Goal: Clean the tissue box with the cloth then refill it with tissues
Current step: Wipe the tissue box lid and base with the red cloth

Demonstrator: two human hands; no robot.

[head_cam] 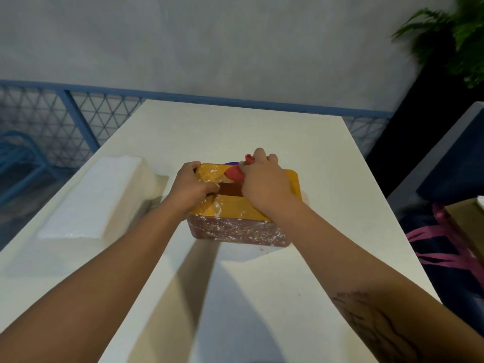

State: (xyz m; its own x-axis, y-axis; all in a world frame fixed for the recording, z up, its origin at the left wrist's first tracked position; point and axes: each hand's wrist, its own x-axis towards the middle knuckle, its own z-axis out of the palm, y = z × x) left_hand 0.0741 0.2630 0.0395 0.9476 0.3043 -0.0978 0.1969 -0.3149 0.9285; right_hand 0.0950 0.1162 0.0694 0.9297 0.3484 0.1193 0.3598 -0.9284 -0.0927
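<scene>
Bare forearms nearest, reaching to mid-desk [235, 132]. Tissue pack [94, 195] at 9 o'clock of tissue box [235, 229], unopened by the look. Box at centre, speckled white. Left hand [190, 189] clamped on box's 9 o'clock end; right hand [264, 184] fisted round red cloth [234, 172] on lid. Risks: box skidding if brace slips; cloth snagging slot. Slot half covered, purple thing behind box unidentifiable.
</scene>
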